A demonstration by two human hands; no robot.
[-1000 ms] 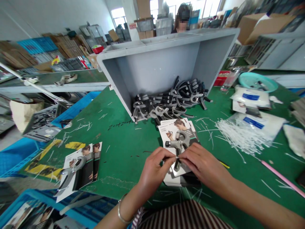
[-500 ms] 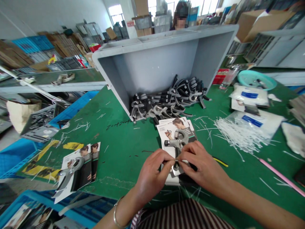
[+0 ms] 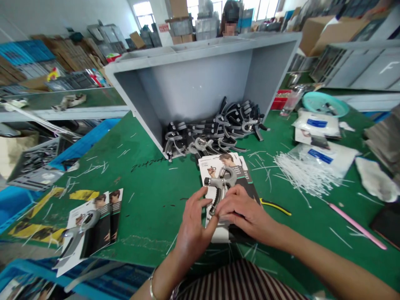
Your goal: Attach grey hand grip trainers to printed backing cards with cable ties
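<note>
1 hand grip [image 3: 218, 183] on stacked cards [image 3: 248, 188], between left hand [image 3: 195, 223] and right hand [image 3: 245, 212].
Left fingers spread loosely, right ones bunched at the handle's foot; I cannot tell what either pinches. Close work there seems the step in hand, likely calling next for a steady hold. Beyond the fingers, a grey crate [image 3: 203, 51] bears heaped grips [image 3: 203, 143]; far right, a teal dish [image 3: 342, 104] holds dark parts [image 3: 328, 108].
</note>
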